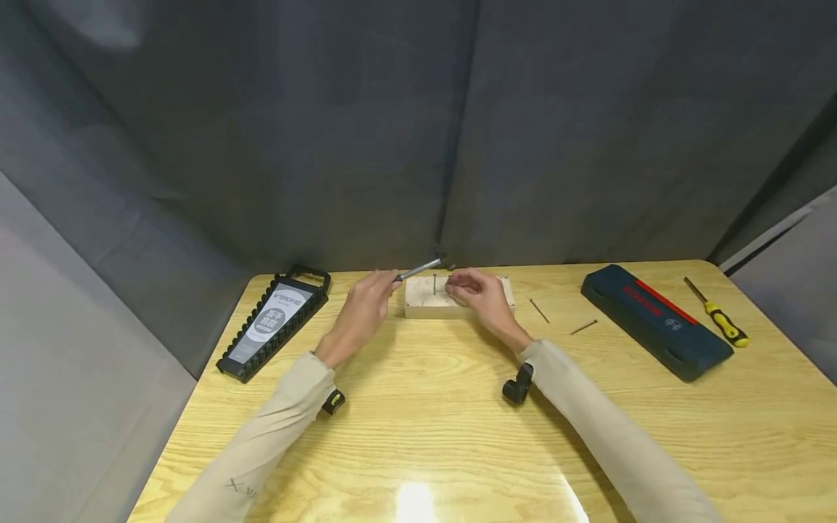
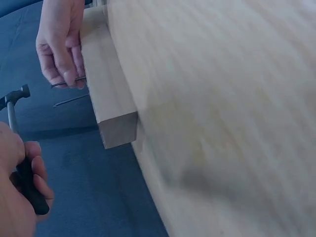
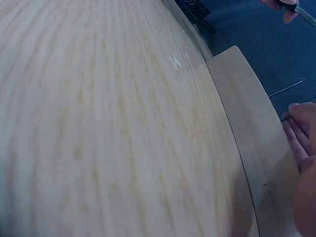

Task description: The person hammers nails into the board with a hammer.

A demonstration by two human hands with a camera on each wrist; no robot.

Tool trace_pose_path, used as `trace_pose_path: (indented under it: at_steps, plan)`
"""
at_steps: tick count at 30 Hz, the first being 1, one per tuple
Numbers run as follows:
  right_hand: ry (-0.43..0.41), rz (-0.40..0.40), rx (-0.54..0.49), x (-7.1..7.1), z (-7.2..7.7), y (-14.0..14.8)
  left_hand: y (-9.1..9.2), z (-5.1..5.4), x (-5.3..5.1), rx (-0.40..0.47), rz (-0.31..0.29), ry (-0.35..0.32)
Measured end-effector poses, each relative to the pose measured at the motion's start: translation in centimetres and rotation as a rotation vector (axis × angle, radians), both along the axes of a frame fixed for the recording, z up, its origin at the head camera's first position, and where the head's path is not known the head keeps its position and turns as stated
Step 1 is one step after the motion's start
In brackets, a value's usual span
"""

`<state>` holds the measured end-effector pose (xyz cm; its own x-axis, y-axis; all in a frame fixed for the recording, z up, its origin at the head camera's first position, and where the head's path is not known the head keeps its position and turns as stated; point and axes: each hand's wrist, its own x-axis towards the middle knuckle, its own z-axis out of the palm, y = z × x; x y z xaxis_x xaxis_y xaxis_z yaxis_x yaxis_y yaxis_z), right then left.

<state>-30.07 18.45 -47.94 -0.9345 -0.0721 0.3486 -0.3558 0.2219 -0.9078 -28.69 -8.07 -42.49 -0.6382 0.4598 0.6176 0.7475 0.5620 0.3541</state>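
A pale wooden block (image 1: 434, 312) lies near the table's back edge, with one nail (image 1: 434, 284) standing upright in its top. My left hand (image 1: 366, 301) grips a hammer (image 1: 420, 269) by its dark handle; in the left wrist view the hammer head (image 2: 18, 95) is held apart from the nails. Over the block, my right hand (image 1: 480, 294) pinches a second nail (image 2: 66, 82) between thumb and fingers, its point at the block's top. The first nail (image 3: 287, 87) also shows beside that hand in the right wrist view.
Two loose nails, one (image 1: 539, 311) nearer the block and another (image 1: 584, 327), lie to the right. Farther right are a dark blue Bosch case (image 1: 654, 319) and a yellow-handled screwdriver (image 1: 722, 319). A black wrench rack (image 1: 275, 323) lies at left; a grey curtain (image 1: 353, 145) hangs behind.
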Motion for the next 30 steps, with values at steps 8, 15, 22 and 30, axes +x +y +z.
trace_pose_path:
  at_steps: [8,15,22,30]
  plan:
    - [-0.020,-0.018,0.000,-0.1,-0.2,0.0,0.1,-0.6,0.2,-0.087,0.026,-0.046]
    - [-0.039,0.006,0.015,0.0,-0.3,0.1,0.8,2.0,0.3,0.321,0.022,0.074]
    - [-0.038,-0.007,0.010,0.1,0.0,0.0,0.7,-0.5,0.6,0.117,0.061,-0.047]
    - [-0.004,-0.009,0.012,0.2,0.1,0.0,-0.1,-1.1,0.6,0.155,0.051,-0.139]
